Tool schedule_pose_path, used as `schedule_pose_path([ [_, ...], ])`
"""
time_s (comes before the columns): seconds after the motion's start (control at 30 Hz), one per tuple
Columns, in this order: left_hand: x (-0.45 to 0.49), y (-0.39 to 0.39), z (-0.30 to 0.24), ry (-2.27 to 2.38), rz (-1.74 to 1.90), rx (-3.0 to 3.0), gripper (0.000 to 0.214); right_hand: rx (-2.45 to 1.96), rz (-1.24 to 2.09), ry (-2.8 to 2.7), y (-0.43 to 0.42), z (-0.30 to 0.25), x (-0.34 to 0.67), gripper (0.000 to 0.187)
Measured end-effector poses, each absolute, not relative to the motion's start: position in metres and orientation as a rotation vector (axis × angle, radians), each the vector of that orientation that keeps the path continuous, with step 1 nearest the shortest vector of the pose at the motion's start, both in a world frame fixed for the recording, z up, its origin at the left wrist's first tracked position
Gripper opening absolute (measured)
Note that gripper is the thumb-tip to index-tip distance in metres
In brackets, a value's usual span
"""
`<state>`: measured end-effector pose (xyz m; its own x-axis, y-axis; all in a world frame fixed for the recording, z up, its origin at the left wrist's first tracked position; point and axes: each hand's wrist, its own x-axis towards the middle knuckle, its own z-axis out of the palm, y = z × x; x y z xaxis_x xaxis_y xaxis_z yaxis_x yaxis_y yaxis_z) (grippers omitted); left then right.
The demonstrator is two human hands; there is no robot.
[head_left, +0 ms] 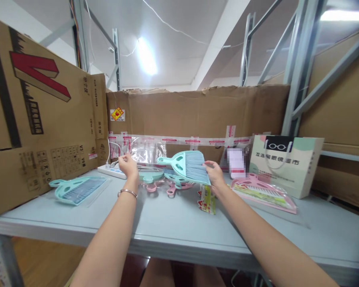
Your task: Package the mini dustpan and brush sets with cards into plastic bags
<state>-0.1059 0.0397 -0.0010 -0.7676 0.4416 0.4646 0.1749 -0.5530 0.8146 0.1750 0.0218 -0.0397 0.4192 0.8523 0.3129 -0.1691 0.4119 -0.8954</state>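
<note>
My right hand (215, 175) grips a teal mini brush and dustpan set (185, 165) by its bristle end and holds it above the grey table (173, 227). My left hand (128, 165), with a bracelet on the wrist, pinches the edge of a clear plastic bag (143, 151) at the back of the table. Under the raised set lie more teal and pink brush sets (164, 183). Below my right wrist lies a small printed card (207, 199).
A bagged teal set (77, 189) lies at the left. A bagged pink set (263, 191) lies at the right, in front of a paper gift bag (287, 163). A white power strip (112, 171) sits behind my left hand. Cardboard boxes (42, 119) wall the left and back.
</note>
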Motion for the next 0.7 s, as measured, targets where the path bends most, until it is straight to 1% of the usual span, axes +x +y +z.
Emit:
schedule_pose_path([
  [0.07, -0.112, 0.037, -0.002, 1.711, 2.438, 0.974, 0.036, -0.930, 0.709, -0.839, 0.025, -0.042, 0.178, 0.036],
  [0.1, -0.109, 0.033, -0.001, 1.807, 2.432, 1.015, 0.050, -0.930, 0.689, -0.810, 0.026, -0.043, 0.178, 0.035],
  [0.13, -0.102, 0.027, -0.001, 1.817, 2.422, 1.119, 0.058, -0.930, 0.677, -0.792, 0.026, -0.043, 0.178, 0.035],
  [0.2, -0.081, 0.014, 0.002, 1.568, 2.385, 1.434, 0.059, -0.911, 0.686, -0.781, 0.024, -0.041, 0.177, 0.035],
  [0.23, -0.070, 0.007, 0.004, 1.372, 2.298, 1.547, 0.055, -0.889, 0.705, -0.778, 0.023, -0.040, 0.175, 0.036],
  [0.27, -0.059, 0.000, 0.005, 1.164, 2.137, 1.614, 0.048, -0.860, 0.733, -0.778, 0.021, -0.038, 0.173, 0.036],
  [0.3, -0.050, -0.005, 0.006, 0.959, 1.898, 1.639, 0.042, -0.828, 0.768, -0.785, 0.019, -0.037, 0.171, 0.037],
  [0.33, -0.042, -0.010, 0.007, 0.784, 1.653, 1.639, 0.040, -0.797, 0.809, -0.801, 0.017, -0.035, 0.169, 0.037],
  [0.37, -0.038, -0.014, 0.007, 0.649, 1.483, 1.615, 0.040, -0.773, 0.855, -0.831, 0.015, -0.034, 0.167, 0.037],
  [0.43, -0.034, -0.019, 0.007, 0.491, 1.367, 1.531, 0.044, -0.767, 0.951, -0.925, 0.010, -0.031, 0.163, 0.038],
  [0.5, -0.035, -0.022, 0.008, 0.445, 1.419, 1.476, 0.050, -0.819, 0.935, -0.974, 0.003, -0.026, 0.161, 0.036],
  [0.53, -0.036, -0.023, 0.008, 0.441, 1.447, 1.472, 0.052, -0.848, 0.830, -0.974, -0.002, -0.023, 0.161, 0.035],
  [0.6, -0.035, -0.026, 0.009, 0.440, 1.468, 1.505, 0.052, -0.867, 0.446, -1.010, -0.013, -0.017, 0.160, 0.031],
  [0.67, -0.030, -0.032, 0.009, 0.425, 1.440, 1.564, 0.048, -0.826, 0.046, -1.214, -0.024, -0.013, 0.155, 0.031],
  [0.7, -0.027, -0.035, 0.009, 0.414, 1.409, 1.594, 0.046, -0.803, -0.081, -1.372, -0.028, -0.012, 0.151, 0.031],
])
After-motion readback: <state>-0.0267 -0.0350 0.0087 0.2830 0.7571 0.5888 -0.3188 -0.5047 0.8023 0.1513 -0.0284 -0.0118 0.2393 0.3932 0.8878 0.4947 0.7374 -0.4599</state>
